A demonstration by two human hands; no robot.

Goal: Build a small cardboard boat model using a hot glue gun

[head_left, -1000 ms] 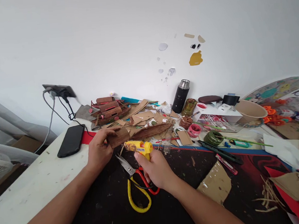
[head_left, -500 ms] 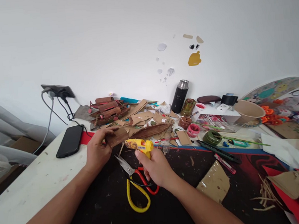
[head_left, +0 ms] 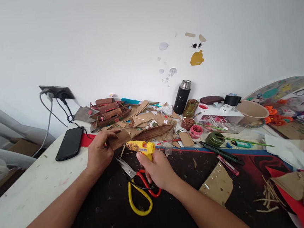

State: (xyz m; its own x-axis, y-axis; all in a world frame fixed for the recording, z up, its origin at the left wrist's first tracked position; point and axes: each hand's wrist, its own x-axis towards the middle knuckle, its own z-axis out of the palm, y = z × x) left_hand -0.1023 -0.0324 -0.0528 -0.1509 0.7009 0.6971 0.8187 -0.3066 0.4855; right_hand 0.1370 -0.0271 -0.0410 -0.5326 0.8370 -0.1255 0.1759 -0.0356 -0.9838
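My left hand (head_left: 101, 149) is closed on one end of a brown-painted cardboard piece (head_left: 119, 139), thumb and fingers pinching it. In my right hand (head_left: 158, 168) is a yellow glue gun (head_left: 141, 147), gripped by the handle with its stained nozzle pointing left at the cardboard; whether the tip touches it I cannot tell. A long brown boat hull (head_left: 155, 132) lies just behind, close to the piece's right end. Below the glue gun rest scissors (head_left: 138, 189) with one yellow and one red handle, blades towards my left hand.
Brown model boats (head_left: 110, 112) stand at the back left among cardboard scraps (head_left: 144, 119). A black phone (head_left: 69, 144) lies left. Behind are a black flask (head_left: 182, 97) and paint jars (head_left: 196, 131). A cardboard piece (head_left: 217, 184) and a green cutter (head_left: 221, 153) lie right.
The view has shifted very slightly. Both hands, the glue gun and the cardboard keep nearly the same places relative to each other.
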